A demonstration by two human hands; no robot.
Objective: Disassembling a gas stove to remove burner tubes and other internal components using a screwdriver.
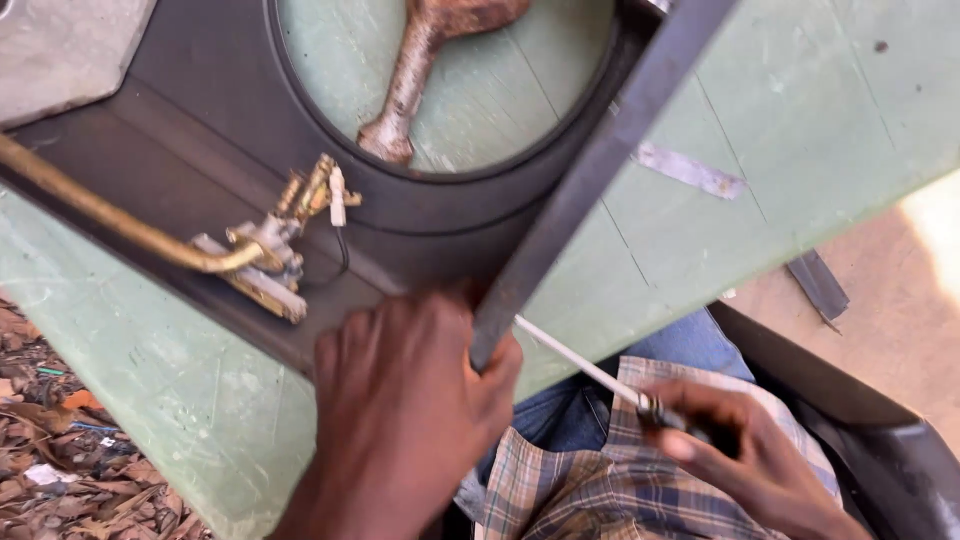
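My left hand [405,400] grips the near corner of a dark metal frame [590,175] that has a large round opening. The frame lies on a pale green board [790,130]. My right hand [745,450] is closed on the dark handle of a screwdriver [580,362], whose thin pale shaft points up-left toward the corner under my left hand. A brass gas valve [280,245] with a curved brass pipe [90,205] is fixed to the frame's left side.
A rusty metal tool [420,60] lies inside the round opening. A strip of grey tape [690,170] sticks to the board. Dry leaves and litter [60,450] cover the ground at left. A black curved part [890,450] sits at lower right beside my lap.
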